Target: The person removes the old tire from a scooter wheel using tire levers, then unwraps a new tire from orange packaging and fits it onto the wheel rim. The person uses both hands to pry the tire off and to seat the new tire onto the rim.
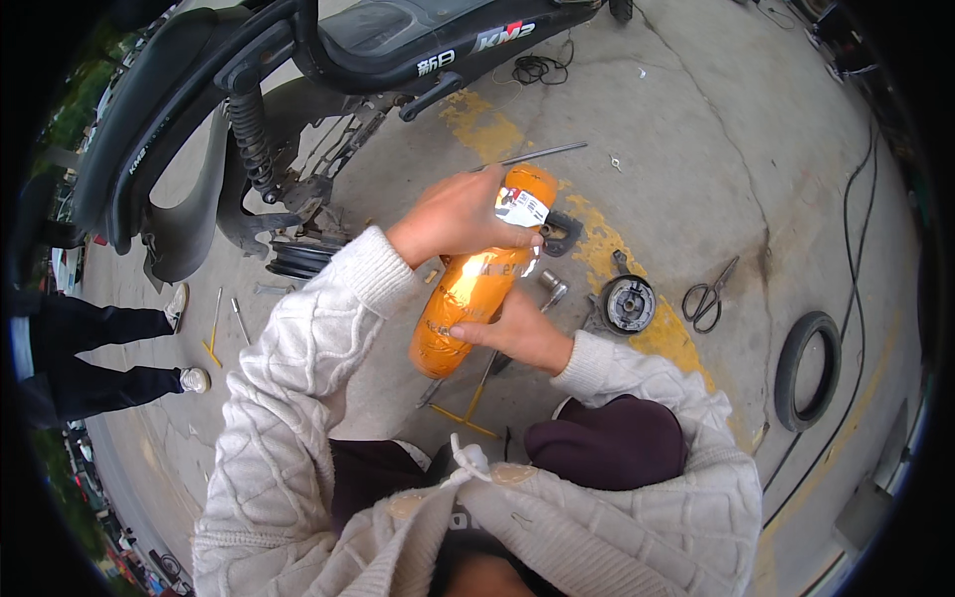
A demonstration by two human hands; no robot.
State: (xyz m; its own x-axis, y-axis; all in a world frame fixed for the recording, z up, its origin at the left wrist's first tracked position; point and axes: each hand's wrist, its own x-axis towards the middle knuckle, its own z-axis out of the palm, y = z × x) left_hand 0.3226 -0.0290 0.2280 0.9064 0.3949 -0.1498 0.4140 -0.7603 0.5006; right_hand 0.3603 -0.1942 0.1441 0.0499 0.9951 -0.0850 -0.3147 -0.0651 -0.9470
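Note:
Between my hands is a long, rounded package in shiny orange film (466,298), with a white label (521,207) near its upper end. It looks like a wrapped tyre seen edge-on, tilted with its top to the right. My left hand (460,214) grips its upper left side, thumb across the film by the label. Lower down, my right hand (517,333) holds the right side, thumb on the front face. On the ground just beyond lie a dark pedal-like part (563,234) and a socket tool (553,289).
A black electric scooter (398,60) stands at upper left, a wheel rim (298,259) beneath its rear. Rightward lie a brake hub (627,303), scissors (708,298), a bare tyre (807,370) and long cables (849,254). A yellow T-handle wrench (466,420) lies near my knees. Another person's legs (114,328) show left.

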